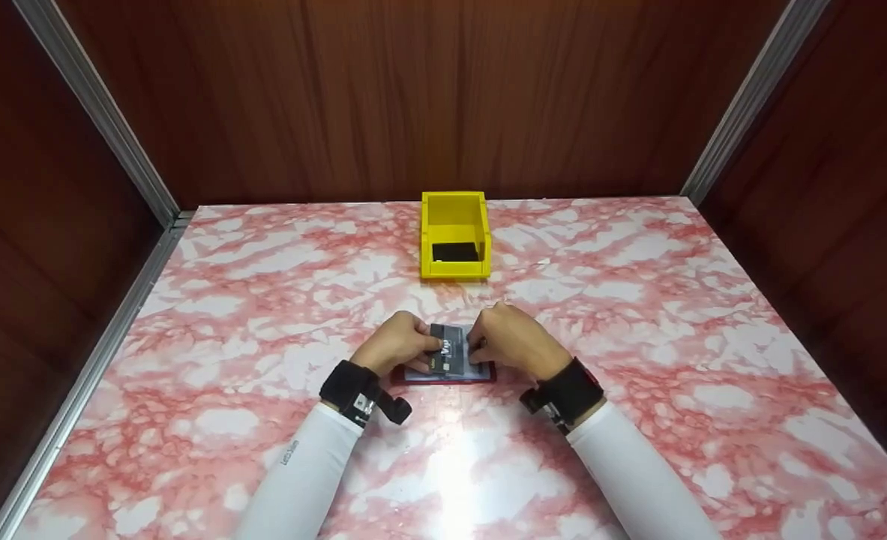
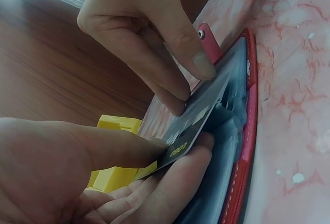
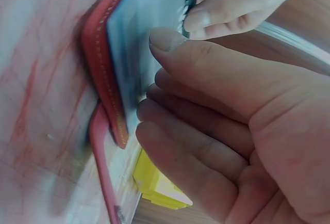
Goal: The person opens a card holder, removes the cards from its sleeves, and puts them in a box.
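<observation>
A red-edged card holder [image 1: 488,373] with clear plastic sleeves [image 2: 234,74] lies unfolded on the table. My left hand [image 1: 404,343] pinches a dark card [image 1: 437,364] with pale and yellow lettering between thumb and fingers. Part of that card looks greyed, apparently under clear plastic. At the right side of the sleeves is my right hand [image 1: 514,341], bent over them. Its thumb [image 3: 172,41] and fingertips appear to touch the plastic, with a gap between them. A pink strap [image 2: 208,42] with a metal snap sticks out from the holder's far side.
Beyond the hands stands a yellow bin [image 1: 455,270] with a flat black object [image 1: 454,252] inside. The table [image 1: 211,420] has a red-and-white marbled top. Dark wood panels [image 1: 428,97] and metal posts enclose it at the back and sides.
</observation>
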A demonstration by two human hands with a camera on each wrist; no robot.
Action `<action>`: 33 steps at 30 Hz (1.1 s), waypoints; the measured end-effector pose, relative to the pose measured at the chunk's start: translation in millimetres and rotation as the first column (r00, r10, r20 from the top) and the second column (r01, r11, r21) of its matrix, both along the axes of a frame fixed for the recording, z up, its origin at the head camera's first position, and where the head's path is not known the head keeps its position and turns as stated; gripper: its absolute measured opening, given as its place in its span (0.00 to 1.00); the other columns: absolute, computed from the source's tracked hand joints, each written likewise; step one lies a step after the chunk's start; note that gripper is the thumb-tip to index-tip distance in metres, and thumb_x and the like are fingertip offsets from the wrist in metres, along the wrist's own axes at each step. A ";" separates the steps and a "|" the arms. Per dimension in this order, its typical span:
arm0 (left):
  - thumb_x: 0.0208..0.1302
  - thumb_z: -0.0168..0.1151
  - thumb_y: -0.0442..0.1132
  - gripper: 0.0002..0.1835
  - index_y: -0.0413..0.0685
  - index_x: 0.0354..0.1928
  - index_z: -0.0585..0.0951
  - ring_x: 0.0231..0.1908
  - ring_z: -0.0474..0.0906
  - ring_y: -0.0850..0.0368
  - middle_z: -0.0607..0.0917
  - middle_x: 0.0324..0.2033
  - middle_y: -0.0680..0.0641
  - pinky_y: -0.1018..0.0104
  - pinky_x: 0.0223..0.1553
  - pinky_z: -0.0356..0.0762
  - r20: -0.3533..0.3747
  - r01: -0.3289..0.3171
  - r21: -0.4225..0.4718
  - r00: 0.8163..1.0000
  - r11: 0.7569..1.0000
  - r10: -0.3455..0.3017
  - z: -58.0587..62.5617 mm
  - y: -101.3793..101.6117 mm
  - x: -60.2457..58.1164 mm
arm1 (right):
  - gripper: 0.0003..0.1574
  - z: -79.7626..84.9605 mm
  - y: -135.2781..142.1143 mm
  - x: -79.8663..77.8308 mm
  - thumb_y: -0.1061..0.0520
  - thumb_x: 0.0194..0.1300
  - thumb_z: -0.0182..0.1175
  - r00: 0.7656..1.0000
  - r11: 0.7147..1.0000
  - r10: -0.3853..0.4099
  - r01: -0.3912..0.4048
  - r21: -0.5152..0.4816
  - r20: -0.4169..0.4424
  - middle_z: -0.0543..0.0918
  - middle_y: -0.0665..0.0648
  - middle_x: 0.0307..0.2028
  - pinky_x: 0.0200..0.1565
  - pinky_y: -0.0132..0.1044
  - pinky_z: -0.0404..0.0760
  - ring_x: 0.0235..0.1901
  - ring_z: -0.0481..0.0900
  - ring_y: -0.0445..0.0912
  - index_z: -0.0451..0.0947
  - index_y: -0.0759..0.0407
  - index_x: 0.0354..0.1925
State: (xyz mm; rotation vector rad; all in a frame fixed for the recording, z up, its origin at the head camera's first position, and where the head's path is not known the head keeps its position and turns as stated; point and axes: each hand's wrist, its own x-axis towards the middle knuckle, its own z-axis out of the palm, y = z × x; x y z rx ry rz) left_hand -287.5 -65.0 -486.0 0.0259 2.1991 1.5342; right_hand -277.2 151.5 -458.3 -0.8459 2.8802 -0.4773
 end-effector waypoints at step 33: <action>0.71 0.67 0.29 0.09 0.30 0.47 0.81 0.18 0.83 0.62 0.84 0.34 0.43 0.73 0.22 0.85 -0.018 -0.013 0.029 1.000 0.999 0.014 13.9 -10.5 -1.7 | 0.11 -0.1 0.2 -0.4 0.53 0.62 0.81 1.000 1.000 -0.006 0.006 0.014 0.009 0.95 0.53 0.33 0.36 0.39 0.86 0.27 0.81 0.38 0.96 0.57 0.40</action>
